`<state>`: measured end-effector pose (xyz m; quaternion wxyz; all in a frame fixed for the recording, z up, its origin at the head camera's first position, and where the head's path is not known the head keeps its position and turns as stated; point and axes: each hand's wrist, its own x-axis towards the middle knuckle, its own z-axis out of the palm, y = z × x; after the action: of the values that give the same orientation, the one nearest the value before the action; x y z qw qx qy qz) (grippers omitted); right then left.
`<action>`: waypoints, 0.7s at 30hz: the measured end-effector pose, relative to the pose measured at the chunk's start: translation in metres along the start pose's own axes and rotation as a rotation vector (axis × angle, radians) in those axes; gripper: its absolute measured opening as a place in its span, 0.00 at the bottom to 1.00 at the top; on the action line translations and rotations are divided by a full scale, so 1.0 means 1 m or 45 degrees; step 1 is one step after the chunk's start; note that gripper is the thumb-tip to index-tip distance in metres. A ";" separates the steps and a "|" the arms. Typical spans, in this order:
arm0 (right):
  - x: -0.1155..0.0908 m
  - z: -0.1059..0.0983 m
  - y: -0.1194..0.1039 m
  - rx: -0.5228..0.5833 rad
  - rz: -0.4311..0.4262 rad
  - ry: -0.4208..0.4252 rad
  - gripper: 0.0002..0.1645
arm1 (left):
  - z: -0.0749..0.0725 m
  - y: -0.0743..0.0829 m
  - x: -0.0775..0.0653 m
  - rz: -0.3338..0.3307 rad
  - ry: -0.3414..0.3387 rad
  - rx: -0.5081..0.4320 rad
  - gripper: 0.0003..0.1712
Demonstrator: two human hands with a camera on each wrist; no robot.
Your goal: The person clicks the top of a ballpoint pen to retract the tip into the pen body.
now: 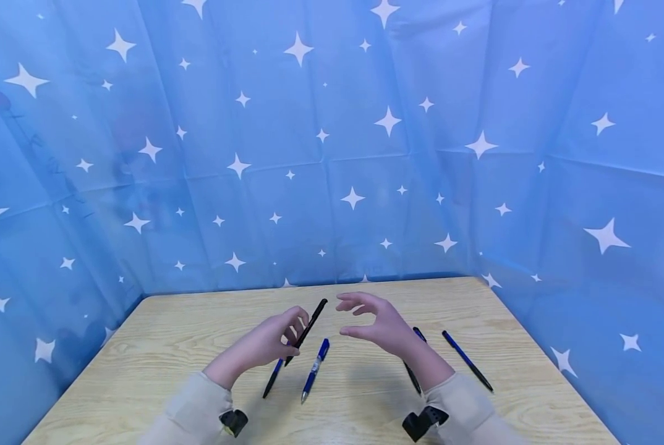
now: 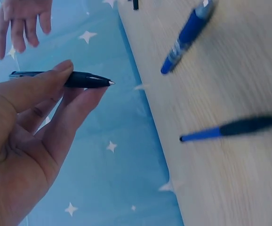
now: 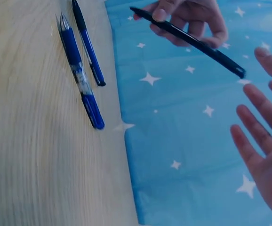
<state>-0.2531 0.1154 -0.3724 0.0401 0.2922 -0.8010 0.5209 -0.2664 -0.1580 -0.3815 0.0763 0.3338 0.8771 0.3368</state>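
Thumb and fingers of my left hand [image 1: 276, 339] pinch a black ballpoint pen [image 1: 312, 326] above the table. In the left wrist view the tip of this black pen [image 2: 91, 80] points away from the palm, and the thumb lies across its barrel. My right hand [image 1: 381, 321] is held in the air to the right of the pen, its fingers spread and slightly bent with nothing between them. The right wrist view shows the clip end of the pen [image 3: 220, 59] close to the right fingertips [image 3: 263, 52].
On the wooden table [image 1: 198, 315] a blue pen with a clear middle [image 1: 315, 371] lies beside a blue-and-black pen [image 1: 273, 377], partly under the left hand. Another blue-and-black pen [image 1: 467, 360] lies at right; a further pen [image 1: 412, 376] is partly hidden by the right forearm. A starry blue curtain [image 1: 321, 185] surrounds the table.
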 end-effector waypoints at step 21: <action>0.010 0.025 0.007 0.270 -0.018 0.289 0.20 | 0.033 0.032 0.010 -0.165 0.222 -0.472 0.22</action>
<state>-0.2590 0.0916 -0.3857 0.1030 0.2396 -0.7298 0.6320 -0.2446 -0.1163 -0.3848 0.0817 0.2263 0.8231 0.5144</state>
